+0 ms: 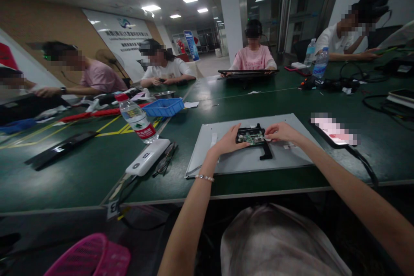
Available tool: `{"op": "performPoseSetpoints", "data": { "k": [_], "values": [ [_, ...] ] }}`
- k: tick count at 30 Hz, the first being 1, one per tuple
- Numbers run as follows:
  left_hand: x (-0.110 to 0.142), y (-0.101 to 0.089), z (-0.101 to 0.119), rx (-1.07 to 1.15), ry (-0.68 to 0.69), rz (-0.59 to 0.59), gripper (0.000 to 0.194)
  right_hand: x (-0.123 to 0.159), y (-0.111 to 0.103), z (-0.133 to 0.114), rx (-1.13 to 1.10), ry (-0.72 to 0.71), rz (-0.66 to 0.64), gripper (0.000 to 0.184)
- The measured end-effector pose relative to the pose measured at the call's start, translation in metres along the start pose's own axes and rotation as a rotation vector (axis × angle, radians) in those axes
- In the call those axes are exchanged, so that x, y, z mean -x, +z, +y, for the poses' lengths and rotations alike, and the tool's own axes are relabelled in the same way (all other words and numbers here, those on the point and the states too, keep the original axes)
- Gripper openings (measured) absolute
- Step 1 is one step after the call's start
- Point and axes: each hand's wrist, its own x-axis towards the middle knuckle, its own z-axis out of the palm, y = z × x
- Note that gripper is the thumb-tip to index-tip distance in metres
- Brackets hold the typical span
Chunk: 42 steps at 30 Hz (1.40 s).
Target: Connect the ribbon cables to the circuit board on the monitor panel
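"Where was the circuit board?"

"The green circuit board (254,139) sat by a black bracket (267,153), over the far middle part of a flat grey panel (236,164)."

"And the hands?"

"The left hand (228,139) lay at the board's left end, thumb apart from the fingers. I couldn't tell whether it gripped the edge or only rested there. The right hand (280,132) was at the right end, thumb and fingertips drawn close together; whether they pinched some small part, I couldn't tell either."

"What was around the panel?"

"It lay on a green table (80,185). Near its right side was a smartphone (334,131) with its screen lit. To its left were folded eyeglasses (164,160), just beside a white power bank (147,157). A red-capped water bottle (137,118) stood just beyond the power bank."

"And farther off?"

"A blue plastic bin (164,108) was on the far left part of the table. Across the table, a person in a pink shirt (252,57) had both hands at a dark flat panel (247,73). Down at the near left, below the tabletop, was a pink basket (103,254)."
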Motion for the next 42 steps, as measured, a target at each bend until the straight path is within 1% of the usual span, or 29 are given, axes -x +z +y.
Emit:
{"op": "performPoseSetpoints", "data": {
  "k": [4, 6, 7, 10, 11, 13, 16, 18, 22, 26, 31, 36, 39, 42],
  "values": [
    [0.000, 0.000, 0.001, -0.044, 0.032, 0.022, 0.095, 0.000, -0.002, 0.001, -0.043, -0.014, 0.057, 0.024],
    [-0.001, 0.001, 0.005, -0.086, 0.054, 0.050, 0.091, 0.000, -0.001, 0.001, -0.056, -0.021, 0.063, 0.025],
    [-0.001, 0.002, 0.008, -0.108, 0.069, 0.065, 0.084, -0.001, 0.000, 0.001, -0.066, -0.019, 0.059, 0.024],
    [-0.003, 0.004, 0.025, -0.150, 0.151, 0.114, 0.053, -0.003, 0.002, 0.002, -0.086, -0.003, 0.047, 0.021],
    [-0.003, 0.005, 0.033, -0.155, 0.184, 0.126, 0.046, -0.004, 0.003, 0.003, -0.082, 0.003, 0.047, 0.021],
    [-0.005, 0.007, 0.047, -0.163, 0.243, 0.125, 0.040, -0.005, 0.002, 0.006, -0.054, -0.003, 0.042, 0.022],
    [-0.007, 0.013, 0.061, -0.198, 0.308, 0.079, 0.038, -0.007, 0.000, 0.009, -0.007, -0.054, 0.029, 0.023],
    [-0.008, 0.016, 0.065, -0.235, 0.333, 0.053, 0.038, -0.008, -0.001, 0.011, 0.022, -0.087, 0.027, 0.021],
    [-0.010, 0.022, 0.063, -0.289, 0.347, 0.034, 0.037, -0.008, -0.002, 0.011, 0.087, -0.118, 0.012, 0.019],
    [-0.011, 0.025, 0.061, -0.286, 0.357, 0.039, 0.036, -0.008, -0.001, 0.012, 0.149, -0.157, 0.048, 0.019],
    [-0.011, 0.027, 0.061, -0.293, 0.359, 0.037, 0.035, -0.005, 0.000, 0.010, 0.211, -0.165, 0.078, 0.019],
    [-0.011, 0.027, 0.062, -0.300, 0.364, 0.048, 0.034, -0.003, -0.001, 0.006, 0.291, -0.176, 0.059, 0.022],
    [-0.011, 0.028, 0.061, -0.338, 0.376, 0.063, 0.033, -0.005, -0.001, 0.008, 0.294, -0.181, 0.083, 0.025],
    [-0.012, 0.029, 0.060, -0.375, 0.392, 0.085, 0.031, -0.008, 0.000, 0.013, 0.252, -0.197, 0.041, 0.019]
  ]
}}
